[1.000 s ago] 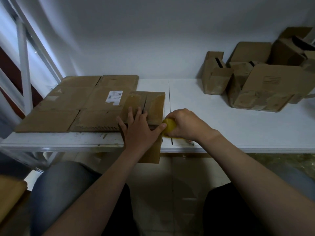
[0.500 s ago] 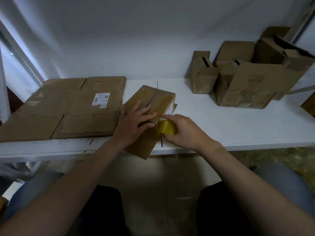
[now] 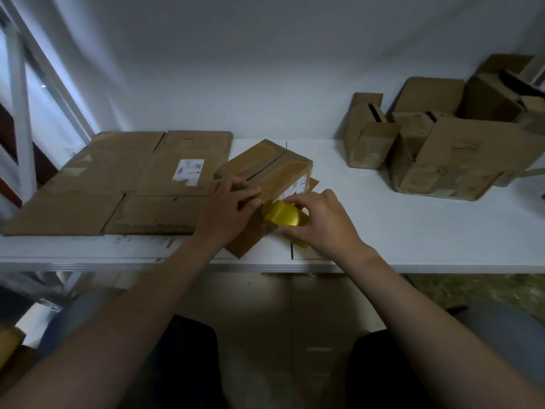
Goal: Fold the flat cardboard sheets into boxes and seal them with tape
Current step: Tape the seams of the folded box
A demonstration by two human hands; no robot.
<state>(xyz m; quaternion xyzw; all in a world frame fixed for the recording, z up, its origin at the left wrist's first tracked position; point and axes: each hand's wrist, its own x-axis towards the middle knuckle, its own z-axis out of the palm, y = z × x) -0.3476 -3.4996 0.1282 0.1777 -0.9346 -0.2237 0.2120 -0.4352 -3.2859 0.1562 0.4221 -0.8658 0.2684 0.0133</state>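
Box (image 3: 267, 169) swung diagonal across the tabletop's (image 3: 398, 231) front edge.
My left hand (image 3: 227, 209) grips its near end; right hand (image 3: 320, 224) beside it clutches tape roll (image 3: 283, 216).

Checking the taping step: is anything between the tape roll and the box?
Nothing visible does. The right hand holds the tape roll against the near end of the box; the left hand grips the box beside it, not between.

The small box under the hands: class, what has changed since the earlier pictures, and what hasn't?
The small box has been turned, its far end swinging right. The left hand, flat on top before, now grips its near end. The right hand still holds the yellow tape roll beside it. Flat sheets and folded boxes stayed put.
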